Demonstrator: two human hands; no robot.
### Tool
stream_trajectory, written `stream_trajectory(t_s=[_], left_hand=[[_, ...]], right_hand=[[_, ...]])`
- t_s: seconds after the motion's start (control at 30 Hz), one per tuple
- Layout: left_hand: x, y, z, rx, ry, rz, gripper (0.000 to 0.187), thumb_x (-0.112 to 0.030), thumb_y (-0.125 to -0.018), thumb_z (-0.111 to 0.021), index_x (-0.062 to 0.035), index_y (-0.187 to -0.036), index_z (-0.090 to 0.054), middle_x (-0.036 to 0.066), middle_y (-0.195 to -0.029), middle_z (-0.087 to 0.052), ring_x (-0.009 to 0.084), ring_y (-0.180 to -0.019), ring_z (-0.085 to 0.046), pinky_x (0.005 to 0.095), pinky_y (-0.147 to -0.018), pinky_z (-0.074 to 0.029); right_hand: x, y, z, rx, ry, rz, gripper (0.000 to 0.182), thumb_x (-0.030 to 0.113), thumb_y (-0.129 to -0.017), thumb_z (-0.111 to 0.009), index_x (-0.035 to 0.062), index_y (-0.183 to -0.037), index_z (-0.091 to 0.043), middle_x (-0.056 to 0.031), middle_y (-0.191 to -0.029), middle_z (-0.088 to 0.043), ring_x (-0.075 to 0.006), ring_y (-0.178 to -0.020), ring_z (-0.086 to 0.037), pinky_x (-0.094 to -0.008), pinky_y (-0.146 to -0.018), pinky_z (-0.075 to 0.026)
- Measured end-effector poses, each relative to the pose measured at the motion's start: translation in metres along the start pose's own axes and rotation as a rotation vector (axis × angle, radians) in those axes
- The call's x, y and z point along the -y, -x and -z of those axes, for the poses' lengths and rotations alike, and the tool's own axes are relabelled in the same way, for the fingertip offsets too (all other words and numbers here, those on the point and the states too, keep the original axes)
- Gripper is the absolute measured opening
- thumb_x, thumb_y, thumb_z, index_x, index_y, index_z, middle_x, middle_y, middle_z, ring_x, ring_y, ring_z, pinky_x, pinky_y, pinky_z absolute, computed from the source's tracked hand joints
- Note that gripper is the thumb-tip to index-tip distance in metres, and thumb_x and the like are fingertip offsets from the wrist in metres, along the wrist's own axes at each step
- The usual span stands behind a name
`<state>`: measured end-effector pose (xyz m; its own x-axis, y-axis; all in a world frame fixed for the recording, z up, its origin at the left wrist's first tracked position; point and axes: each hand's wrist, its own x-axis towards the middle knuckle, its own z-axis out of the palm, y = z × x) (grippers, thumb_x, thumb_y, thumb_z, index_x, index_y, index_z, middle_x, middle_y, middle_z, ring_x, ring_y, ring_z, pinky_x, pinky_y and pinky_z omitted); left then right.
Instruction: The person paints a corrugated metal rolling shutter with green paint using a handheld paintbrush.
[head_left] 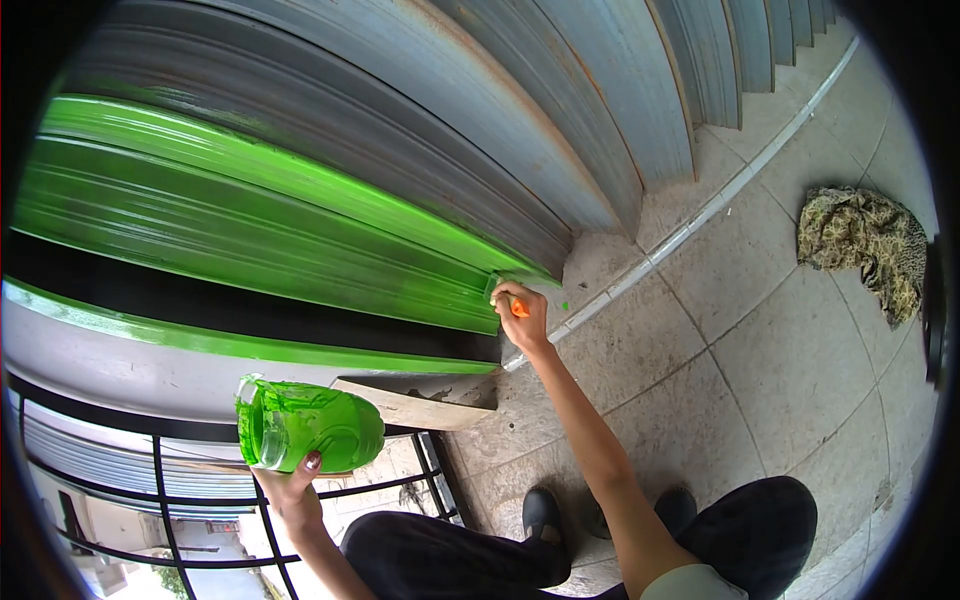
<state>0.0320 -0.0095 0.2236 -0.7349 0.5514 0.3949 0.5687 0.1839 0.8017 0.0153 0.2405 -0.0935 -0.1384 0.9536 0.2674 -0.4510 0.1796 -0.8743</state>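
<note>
My right hand point(521, 316) is closed on a paintbrush with an orange handle point(519, 307). The brush's bristles touch the lower end of a metal panel point(300, 220) coated in wet green paint. My left hand point(292, 490) grips a clear container point(315, 425) smeared with green paint and holding more of it, with the opening tilted to the left. The thumb lies across the container's side, and the other fingers are mostly hidden behind it.
Unpainted grey ribbed panels point(560, 100) continue to the upper right. A patterned cloth point(862, 245) lies on the tiled floor point(790, 360). Black metal bars point(160, 465) stand at the lower left. My shoes and dark-clothed knees show at the bottom.
</note>
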Motion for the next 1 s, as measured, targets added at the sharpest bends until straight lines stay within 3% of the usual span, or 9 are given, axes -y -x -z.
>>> stream_trajectory(t_s=[0.2, 0.3, 0.4, 0.5, 0.53, 0.63, 0.73, 0.83, 1.0], left_hand=[[0.007, -0.002, 0.004, 0.002, 0.013, 0.008, 0.078, -0.023, -0.066, -0.083, 0.0014, -0.130, -0.046, 0.012, -0.118, -0.056, 0.0251, -0.109, -0.053, 0.0390, -0.103, -0.034], [0.004, 0.000, -0.003, -0.009, 0.012, -0.002, 0.078, -0.022, -0.067, -0.083, 0.0001, -0.131, -0.044, 0.013, -0.119, -0.055, 0.0254, -0.111, -0.052, 0.0397, -0.104, -0.033], [0.001, 0.001, -0.003, 0.005, 0.003, 0.006, 0.079, -0.022, -0.067, -0.083, 0.0000, -0.132, -0.043, 0.013, -0.120, -0.054, 0.0259, -0.112, -0.052, 0.0400, -0.104, -0.033], [0.001, 0.002, -0.001, -0.004, 0.006, 0.005, 0.080, -0.023, -0.066, -0.084, 0.0005, -0.132, -0.043, 0.013, -0.120, -0.055, 0.0262, -0.111, -0.052, 0.0403, -0.104, -0.033], [0.001, 0.003, 0.000, -0.011, 0.009, 0.008, 0.081, -0.024, -0.066, -0.084, 0.0007, -0.131, -0.044, 0.013, -0.120, -0.055, 0.0263, -0.111, -0.052, 0.0403, -0.104, -0.033], [-0.003, 0.003, -0.002, 0.006, 0.007, 0.018, 0.081, -0.025, -0.065, -0.085, 0.0012, -0.131, -0.045, 0.013, -0.118, -0.056, 0.0262, -0.110, -0.053, 0.0404, -0.103, -0.034], [-0.001, 0.003, -0.002, 0.004, -0.002, 0.005, 0.083, -0.025, -0.065, -0.085, 0.0009, -0.132, -0.044, 0.013, -0.118, -0.056, 0.0265, -0.110, -0.053, 0.0404, -0.103, -0.034], [0.000, 0.001, -0.003, 0.013, 0.000, 0.014, 0.083, -0.023, -0.066, -0.084, 0.0007, -0.133, -0.042, 0.014, -0.120, -0.055, 0.0268, -0.111, -0.053, 0.0404, -0.103, -0.034], [0.000, -0.001, -0.004, 0.030, -0.012, 0.020, 0.081, -0.020, -0.067, -0.083, -0.0001, -0.133, -0.041, 0.014, -0.121, -0.054, 0.0268, -0.113, -0.051, 0.0409, -0.104, -0.034]], right_hand=[[0.043, -0.003, -0.005, 0.030, -0.508, -0.039, 0.013, 0.005, -0.091, -0.054, -0.0033, -0.088, -0.064, -0.0091, -0.076, -0.068, -0.0144, -0.065, -0.067, -0.0255, -0.063, -0.055], [0.003, 0.015, 0.007, -0.067, -0.473, -0.135, 0.012, 0.005, -0.089, -0.055, -0.0026, -0.087, -0.065, -0.0087, -0.075, -0.068, -0.0135, -0.065, -0.067, -0.0260, -0.061, -0.054], [-0.029, 0.034, 0.028, -0.121, -0.218, -0.217, 0.010, 0.004, -0.087, -0.057, -0.0010, -0.084, -0.065, -0.0110, -0.074, -0.069, -0.0168, -0.064, -0.068, -0.0287, -0.059, -0.053], [-0.025, 0.039, 0.028, -0.126, 0.109, -0.090, 0.008, 0.004, -0.084, -0.058, 0.0006, -0.082, -0.065, -0.0134, -0.073, -0.068, -0.0221, -0.063, -0.068, -0.0320, -0.059, -0.052], [-0.017, 0.034, 0.020, -0.106, 0.088, -0.039, 0.006, 0.004, -0.083, -0.059, 0.0017, -0.082, -0.065, -0.0146, -0.076, -0.068, -0.0265, -0.066, -0.068, -0.0337, -0.060, -0.052], [0.015, 0.012, -0.009, -0.081, 0.111, 0.175, 0.005, 0.004, -0.084, -0.060, 0.0021, -0.084, -0.065, -0.0132, -0.078, -0.068, -0.0247, -0.067, -0.068, -0.0330, -0.061, -0.052], [0.047, 0.001, -0.015, -0.001, -0.106, 0.173, 0.006, 0.003, -0.086, -0.060, 0.0019, -0.088, -0.065, -0.0120, -0.078, -0.068, -0.0220, -0.067, -0.068, -0.0307, -0.060, -0.052], [0.051, 0.005, -0.018, -0.018, -0.330, 0.117, 0.006, 0.004, -0.087, -0.059, 0.0011, -0.089, -0.065, -0.0106, -0.076, -0.067, -0.0195, -0.067, -0.068, -0.0286, -0.060, -0.051], [-0.004, 0.025, 0.003, -0.147, -0.356, -0.105, 0.010, 0.002, -0.087, -0.056, -0.0014, -0.085, -0.065, -0.0111, -0.074, -0.068, -0.0168, -0.064, -0.068, -0.0256, -0.057, -0.052]])
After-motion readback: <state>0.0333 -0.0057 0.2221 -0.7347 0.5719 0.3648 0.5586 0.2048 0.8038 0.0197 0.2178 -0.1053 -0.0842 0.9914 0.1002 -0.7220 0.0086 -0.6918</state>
